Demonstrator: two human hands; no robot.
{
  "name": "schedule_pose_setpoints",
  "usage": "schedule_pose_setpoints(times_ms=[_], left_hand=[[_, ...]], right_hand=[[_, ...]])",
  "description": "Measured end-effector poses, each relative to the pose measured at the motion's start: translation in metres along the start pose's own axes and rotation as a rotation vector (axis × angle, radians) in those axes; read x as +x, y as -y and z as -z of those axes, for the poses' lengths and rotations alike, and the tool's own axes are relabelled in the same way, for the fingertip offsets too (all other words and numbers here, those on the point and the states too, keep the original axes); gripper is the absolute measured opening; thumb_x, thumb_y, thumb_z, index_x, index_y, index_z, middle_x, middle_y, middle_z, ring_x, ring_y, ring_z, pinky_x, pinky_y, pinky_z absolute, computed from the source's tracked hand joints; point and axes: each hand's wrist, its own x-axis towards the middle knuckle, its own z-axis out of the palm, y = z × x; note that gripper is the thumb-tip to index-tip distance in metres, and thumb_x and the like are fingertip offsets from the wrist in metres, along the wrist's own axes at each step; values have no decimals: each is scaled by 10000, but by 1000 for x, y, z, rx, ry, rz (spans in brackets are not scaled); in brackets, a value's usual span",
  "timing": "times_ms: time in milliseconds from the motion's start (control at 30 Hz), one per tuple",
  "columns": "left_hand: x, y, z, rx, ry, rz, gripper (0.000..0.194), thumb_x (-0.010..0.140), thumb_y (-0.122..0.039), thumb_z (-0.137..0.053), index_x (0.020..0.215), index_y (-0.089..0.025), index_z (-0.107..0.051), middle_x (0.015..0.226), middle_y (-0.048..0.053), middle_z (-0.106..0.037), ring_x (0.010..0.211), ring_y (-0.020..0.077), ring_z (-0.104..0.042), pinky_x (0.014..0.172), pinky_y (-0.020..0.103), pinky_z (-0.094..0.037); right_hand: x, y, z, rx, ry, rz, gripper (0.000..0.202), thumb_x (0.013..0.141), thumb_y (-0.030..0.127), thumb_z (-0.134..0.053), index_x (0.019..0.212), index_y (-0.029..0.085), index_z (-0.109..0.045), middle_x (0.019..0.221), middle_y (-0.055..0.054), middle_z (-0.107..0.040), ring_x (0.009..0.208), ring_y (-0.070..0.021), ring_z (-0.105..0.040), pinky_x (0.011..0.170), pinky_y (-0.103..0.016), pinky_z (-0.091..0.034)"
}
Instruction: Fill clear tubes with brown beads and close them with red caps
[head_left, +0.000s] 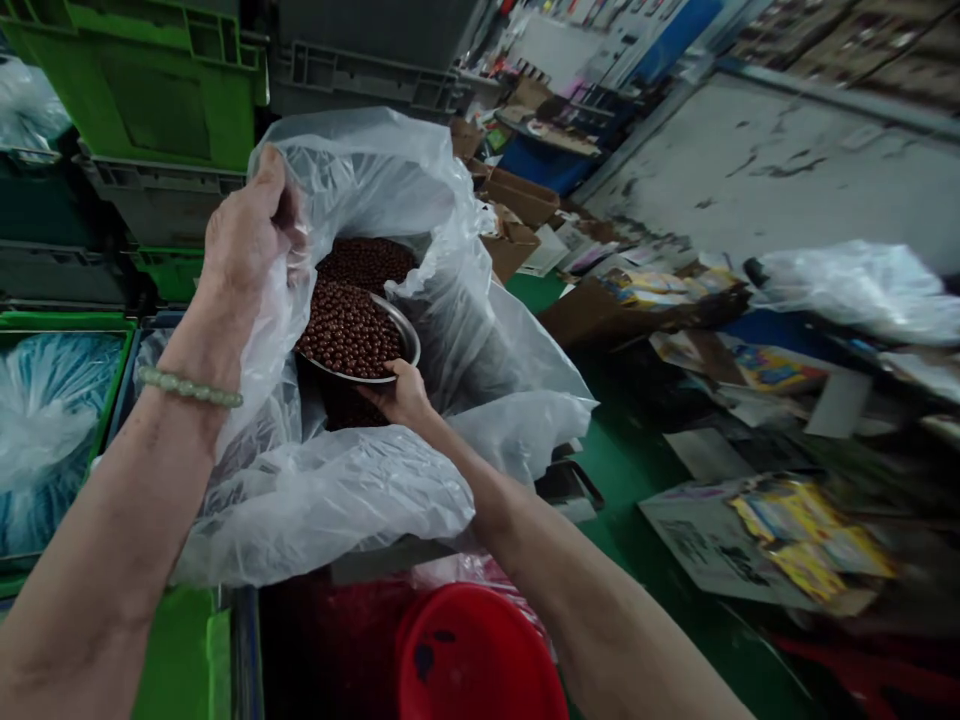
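My left hand [259, 215] is closed on the upper left edge of a clear plastic bag [360, 490], pulling that side upward. Inside the bag, my right hand [405, 395] grips the rim of a metal bowl [407, 335]. Small round dark-brown balls [349, 335], glossy like chocolate beads, fill the bowl in a heap. More of the same balls [367, 262] lie in the bag behind the bowl. The bowl tilts slightly, and its underside is hidden. A green bead bracelet [191, 387] circles my left wrist.
Below the bag stands a red bucket [480, 650]. Stacked green crates [142, 90] and grey crates rise at the left, beside a crate with a tied bag of blue contents [52, 430]. Cartons with yellow packets [810, 530] sit right on the green floor [622, 480].
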Motion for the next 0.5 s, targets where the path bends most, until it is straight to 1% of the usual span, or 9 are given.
schedule_pose_setpoints(times_ms=[67, 133, 167, 233, 333, 367, 433, 467, 500], left_hand=[[1, 2, 1, -2, -10, 20, 494, 1025, -452, -345, 675, -108, -404, 660, -43, -297, 465, 32, -489, 542, 163, -364], [1, 5, 3, -30, 1, 38, 477, 1032, -432, -339, 660, -137, -382, 629, -53, -240, 415, 6, -352, 527, 152, -330], [0, 6, 3, -46, 9, 50, 478, 1036, -427, -323, 649, -150, -371, 615, -54, -218, 403, 10, -293, 515, 149, -305], [-2, 4, 1, -56, 13, 60, 498, 1036, -448, -293, 632, -166, -367, 594, -50, -205, 405, 34, -234, 498, 161, -271], [-3, -11, -5, -16, -10, 35, 531, 1019, -511, -278, 631, -170, -400, 579, -39, -247, 443, 66, -247, 512, 203, -294], [-2, -18, -7, 0, -19, 23, 532, 1019, -508, -271, 628, -173, -406, 570, -35, -259, 452, 75, -252, 514, 215, -298], [-2, -28, -9, 12, -25, -4, 513, 1031, -449, -266, 622, -183, -426, 541, -26, -270, 462, 95, -260, 506, 237, -311], [-3, -28, -9, -2, -18, -1, 495, 1032, -422, -282, 634, -184, -458, 531, -21, -290, 472, 104, -286, 504, 246, -337], [-6, -24, -9, -21, -6, 24, 462, 1027, -407, -318, 673, -177, -507, 539, -17, -341, 494, 111, -337, 518, 252, -381]], right_hand=[[-1, 1, 1, 3, 1, 7, 69, 789, 181, -490, 844, 209, -522, 660, 25, -607, 666, -143, -583, 522, -259, -584], [-3, 4, 2, 4, -2, 18, 84, 768, 195, -499, 848, 215, -515, 652, 33, -596, 662, -136, -580, 531, -248, -585], [-5, 5, 1, 3, 0, 24, 89, 761, 198, -499, 847, 217, -514, 650, 36, -595, 663, -133, -580, 537, -245, -585], [-11, 8, 0, 0, 11, 34, 93, 748, 197, -491, 836, 216, -514, 647, 35, -595, 660, -132, -578, 543, -249, -589], [-23, 13, -2, -7, 36, 49, 85, 731, 177, -468, 796, 203, -516, 626, 27, -586, 627, -131, -563, 551, -273, -597], [-29, 16, -2, -11, 41, 53, 75, 726, 168, -461, 771, 198, -512, 604, 25, -571, 607, -130, -553, 558, -282, -600], [-44, 20, 2, -18, 47, 61, 59, 720, 153, -452, 715, 195, -494, 550, 26, -525, 576, -129, -537, 581, -299, -607], [-55, 22, 4, -17, 46, 69, 65, 721, 148, -451, 689, 196, -481, 522, 29, -495, 570, -130, -536, 594, -302, -610], [-66, 24, 7, -12, 41, 77, 81, 725, 144, -449, 669, 198, -470, 501, 32, -467, 574, -133, -541, 605, -301, -611]])
